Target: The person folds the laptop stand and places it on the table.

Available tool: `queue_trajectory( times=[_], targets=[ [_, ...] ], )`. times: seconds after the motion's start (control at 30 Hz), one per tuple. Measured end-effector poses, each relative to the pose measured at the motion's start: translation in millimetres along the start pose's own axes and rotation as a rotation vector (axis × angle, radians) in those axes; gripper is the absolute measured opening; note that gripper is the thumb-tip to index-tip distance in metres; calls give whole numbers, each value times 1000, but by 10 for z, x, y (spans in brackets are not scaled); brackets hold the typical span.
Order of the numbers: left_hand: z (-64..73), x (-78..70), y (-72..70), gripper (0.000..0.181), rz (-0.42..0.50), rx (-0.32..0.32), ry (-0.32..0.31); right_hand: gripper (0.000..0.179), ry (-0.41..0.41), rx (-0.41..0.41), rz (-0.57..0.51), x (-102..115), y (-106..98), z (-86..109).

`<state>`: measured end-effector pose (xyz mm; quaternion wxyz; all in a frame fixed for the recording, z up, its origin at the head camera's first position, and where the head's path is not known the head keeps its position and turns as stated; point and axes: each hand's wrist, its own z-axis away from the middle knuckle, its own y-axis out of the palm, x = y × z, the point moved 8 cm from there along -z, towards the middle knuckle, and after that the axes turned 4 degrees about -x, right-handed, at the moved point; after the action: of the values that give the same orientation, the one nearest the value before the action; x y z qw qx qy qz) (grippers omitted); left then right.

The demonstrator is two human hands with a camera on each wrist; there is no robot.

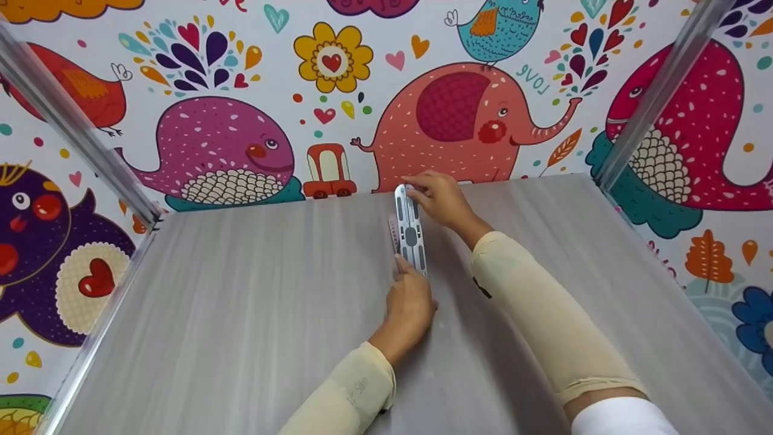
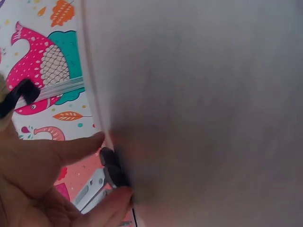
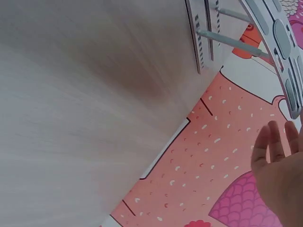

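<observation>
A silver folding laptop stand [image 1: 410, 232] with grey pads is partly unfolded over the grey tabletop. In the right wrist view, thin struts link the stand's padded top plate [image 3: 282, 33] to its notched lower rails [image 3: 194, 40]. My left hand [image 1: 412, 302] grips the near end, its thumb and a finger on either side of the dark end piece [image 2: 112, 168] in the left wrist view. At the far end, my right hand [image 1: 444, 196] pinches the tip of the top plate between thumb and index finger. Its other fingers [image 3: 274, 142] extend loosely beside that tip.
The grey wood-grain table [image 1: 241, 302] meets a cartoon-printed wall [image 1: 241, 145] just beyond the right hand. Metal frame posts rise at the left [image 1: 78, 121] and right [image 1: 658, 90] back corners. Cream sleeves [image 1: 543, 308] cover both forearms.
</observation>
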<state>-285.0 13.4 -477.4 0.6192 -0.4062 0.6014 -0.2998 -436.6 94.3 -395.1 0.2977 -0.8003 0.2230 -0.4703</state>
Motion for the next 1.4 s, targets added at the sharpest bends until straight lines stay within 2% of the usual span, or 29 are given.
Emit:
queue_trajectory(
  times=[0.17,0.33,0.6,0.8,1.07,1.4],
  targets=[
    [-7,-5,-7,94,-103,-44,31,31,30,-15,13,65,66,-62],
    [-51,8,-10,97,-195,-38,37,25,108,-33,-4,76,102,-127],
    [-87,15,8,101,-219,3,43,22,126,6,6,85,117,-176],
    [-94,45,25,105,-238,30,44,21,188,35,-59,41,133,-160],
    [-79,-3,-18,103,-269,-13,134,19,191,-2,-74,25,95,-140],
    [-96,-17,-13,99,-296,15,205,15,219,-19,-68,-36,19,-128]
  ],
)
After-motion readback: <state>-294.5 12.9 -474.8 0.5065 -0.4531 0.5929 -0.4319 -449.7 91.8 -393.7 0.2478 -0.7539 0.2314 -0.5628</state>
